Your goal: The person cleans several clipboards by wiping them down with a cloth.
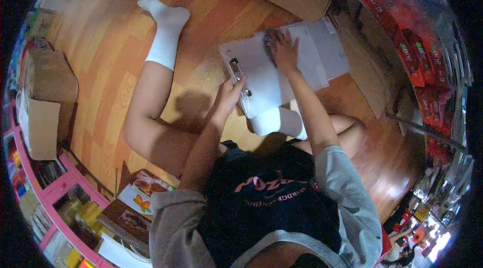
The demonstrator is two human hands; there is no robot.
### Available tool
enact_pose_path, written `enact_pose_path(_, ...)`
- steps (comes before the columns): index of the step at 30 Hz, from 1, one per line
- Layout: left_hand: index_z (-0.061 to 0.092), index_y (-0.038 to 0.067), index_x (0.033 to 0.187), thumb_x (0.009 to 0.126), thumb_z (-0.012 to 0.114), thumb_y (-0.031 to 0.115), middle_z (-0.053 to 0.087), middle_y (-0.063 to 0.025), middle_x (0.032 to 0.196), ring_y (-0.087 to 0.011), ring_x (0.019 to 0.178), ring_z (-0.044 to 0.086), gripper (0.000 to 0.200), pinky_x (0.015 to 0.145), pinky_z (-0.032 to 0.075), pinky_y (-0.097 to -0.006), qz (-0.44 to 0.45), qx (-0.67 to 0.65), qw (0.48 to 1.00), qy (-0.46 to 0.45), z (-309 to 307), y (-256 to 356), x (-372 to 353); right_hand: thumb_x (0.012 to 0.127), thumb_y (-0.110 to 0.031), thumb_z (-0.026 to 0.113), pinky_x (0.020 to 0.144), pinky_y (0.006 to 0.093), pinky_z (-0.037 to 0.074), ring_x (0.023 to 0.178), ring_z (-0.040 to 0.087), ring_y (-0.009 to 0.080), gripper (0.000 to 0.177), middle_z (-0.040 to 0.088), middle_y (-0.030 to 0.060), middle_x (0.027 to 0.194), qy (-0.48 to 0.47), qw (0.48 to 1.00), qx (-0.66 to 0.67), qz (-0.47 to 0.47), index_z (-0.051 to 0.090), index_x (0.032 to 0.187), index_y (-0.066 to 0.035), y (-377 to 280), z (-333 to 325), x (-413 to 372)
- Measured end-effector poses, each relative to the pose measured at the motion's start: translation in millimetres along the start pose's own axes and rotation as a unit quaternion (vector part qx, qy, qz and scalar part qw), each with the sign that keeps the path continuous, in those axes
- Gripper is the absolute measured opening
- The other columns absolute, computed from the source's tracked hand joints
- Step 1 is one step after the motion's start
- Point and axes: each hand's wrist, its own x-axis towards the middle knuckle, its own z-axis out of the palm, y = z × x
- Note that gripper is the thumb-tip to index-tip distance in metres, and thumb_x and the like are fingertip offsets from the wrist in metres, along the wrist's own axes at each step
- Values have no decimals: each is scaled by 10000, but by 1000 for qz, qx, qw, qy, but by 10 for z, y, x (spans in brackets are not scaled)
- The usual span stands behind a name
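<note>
The left hand (230,95) gripped the clip (235,70) at the near-left end of the clipboard (261,84) on the floor (100,67). The right hand (284,52) lay open, flat on the papers (312,59) further right, likely steadying them. Seating them would need that clip held open.

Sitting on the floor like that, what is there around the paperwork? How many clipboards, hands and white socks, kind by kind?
clipboard: 1
hands: 2, left hand gripping the clip end, right hand flat on the paper
white socks: 2, one on the stretched-out leg, one just below the clipboard
Total: 5
</note>
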Motion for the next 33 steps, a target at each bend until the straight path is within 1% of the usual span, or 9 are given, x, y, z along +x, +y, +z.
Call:
enact_pose_path(6, 562, 1, 903, 843, 526, 268, 563, -3, 783, -82, 706, 498, 276, 645, 409, -242, 31, 50, 998, 4, -21, -8, 13, 852, -373, 387, 964, 579, 164, 1232, 271, 299, 430, 374, 35, 1300, 8, 998, -47, 50, 401, 1243, -195, 409, 42, -33)
enact_pose_path(8, 565, -1, 889, 838, 531, 274, 564, -5, 763, -83, 692, 499, 282, 633, 410, -245, 36, 43, 998, 10, 14, 28, -15, 867, -419, 331, 984, 566, 125, 1270, 195, 265, 465, 331, 31, 1328, -52, 991, -63, 104, 344, 1282, -209, 518, 22, -13)
enact_pose_path(18, 571, 19, 805, 822, 536, 350, 546, -13, 668, -78, 621, 484, 334, 570, 396, -252, 16, 105, 994, 35, -133, -200, 101, 862, -432, 307, 975, 547, 177, 1228, 285, 259, 474, 355, 24, 1314, -22, 981, -51, 185, 365, 1270, -199, 529, 6, -120)
enact_pose_path(21, 568, 20, 798, 818, 535, 367, 547, -18, 666, -83, 622, 485, 349, 576, 399, -258, 54, 90, 993, 58, -46, -129, 61, 851, -392, 369, 975, 530, 197, 1201, 329, 249, 447, 385, 38, 1292, 7, 992, -41, 118, 407, 1241, -178, 319, -9, -336)
enact_pose_path(22, 570, 22, 811, 817, 542, 355, 545, -3, 675, -90, 626, 483, 334, 582, 401, -265, 58, 149, 985, 60, -75, -104, 64, 843, -376, 399, 977, 517, 201, 1205, 328, 244, 455, 380, 38, 1296, -14, 995, 6, 98, 391, 1250, -173, 214, -74, -397)
enact_pose_path(26, 569, 20, 834, 820, 539, 345, 549, 0, 713, -91, 656, 483, 327, 604, 399, -261, 24, 133, 989, 59, 0, 96, -35, 822, -342, 459, 986, 482, 210, 1208, 330, 239, 462, 392, 55, 1284, -60, 989, 137, 22, 406, 1236, -143, -166, -386, -617)
enact_pose_path(28, 561, 14, 865, 827, 530, 333, 538, -3, 740, -92, 682, 474, 323, 628, 394, -256, -10, 143, 988, 59, 65, 282, -124, 821, -335, 466, 990, 477, 209, 1210, 326, 239, 457, 395, 56, 1282, -73, 984, 160, -18, 414, 1229, -138, -270, -528, -721)
enact_pose_path(31, 551, 11, 888, 831, 528, 323, 520, 0, 742, -92, 687, 458, 318, 643, 385, -250, 17, 168, 984, 61, 119, 373, -167, 818, -330, 467, 997, 478, 200, 1200, 337, 240, 439, 417, 64, 1262, -92, 972, 197, -88, 437, 1210, -135, -272, -673, -862)
enact_pose_path(33, 549, 13, 887, 836, 522, 316, 507, 7, 732, -88, 679, 448, 308, 636, 380, -245, 25, 141, 989, 37, 84, 268, -124, 823, -329, 474, 996, 477, 203, 1231, 286, 257, 472, 350, 67, 1312, -115, 964, 202, -133, 392, 1246, -136, -193, -708, -957)
